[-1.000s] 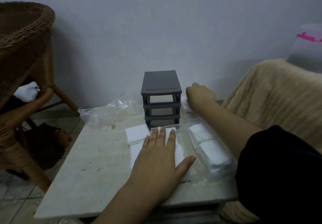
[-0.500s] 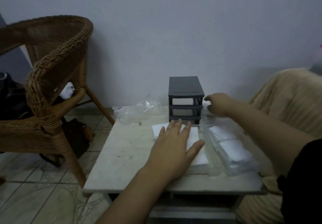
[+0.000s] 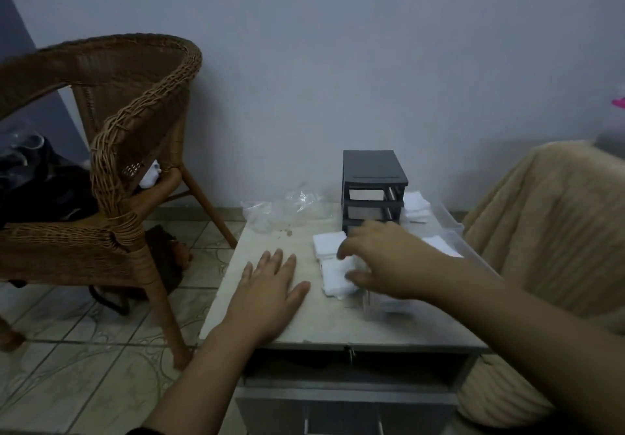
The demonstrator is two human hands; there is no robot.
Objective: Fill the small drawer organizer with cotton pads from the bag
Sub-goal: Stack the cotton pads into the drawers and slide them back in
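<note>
While the left hand (image 3: 270, 285) lies open on the table (image 3: 338, 326), right hand (image 3: 382, 258) curved over cotton pads (image 3: 333, 275) by the grey drawer organizer (image 3: 372, 177), grip unclear, more pads (image 3: 441, 247) in a clear drawer (image 3: 449, 223).

Wicker chair (image 3: 135, 123), far left, on patterned tiled floor (image 3: 84, 367); white cloth (image 3: 150, 177) on its seat. Dark bundle (image 3: 40, 184) at left edge. Pale stained table (image 3: 338, 326), centre, near. Beige ribbed cover (image 3: 548, 231), right. Plain grey wall (image 3: 338, 45) behind.
</note>
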